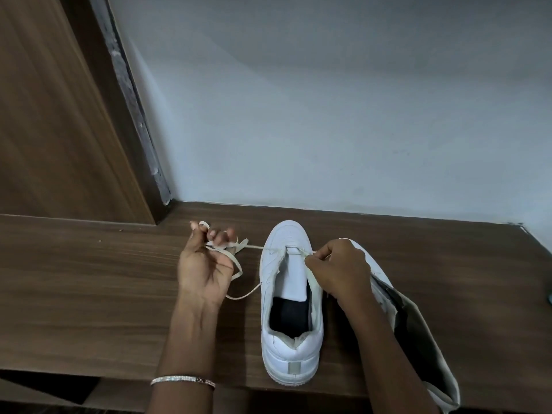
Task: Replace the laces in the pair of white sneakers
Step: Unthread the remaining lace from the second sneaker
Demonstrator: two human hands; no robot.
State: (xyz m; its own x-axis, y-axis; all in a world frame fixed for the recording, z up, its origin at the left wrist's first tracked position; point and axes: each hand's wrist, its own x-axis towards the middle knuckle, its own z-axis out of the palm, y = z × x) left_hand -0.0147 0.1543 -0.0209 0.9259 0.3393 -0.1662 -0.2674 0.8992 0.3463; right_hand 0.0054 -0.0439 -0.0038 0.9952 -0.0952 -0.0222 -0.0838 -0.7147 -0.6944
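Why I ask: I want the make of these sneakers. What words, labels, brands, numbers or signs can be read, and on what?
None: no text can be read in this view.
White sneaker: no brand or number shows; its grey heel tab is blank.
Second sneaker: partly hidden by the right hand; no lettering shows.
Bracelet: no lettering shows.

Behind right hand (pixel 340 270) and forearm, white item (pixel 433 354): mostly covered, sneaker or bag unclear, lower corner cut by bottom edge. At right edge, dark object (pixel 549 295): cropped, unidentifiable. One lace (pixel 239 273) end lost inside left hand (pixel 203 264).
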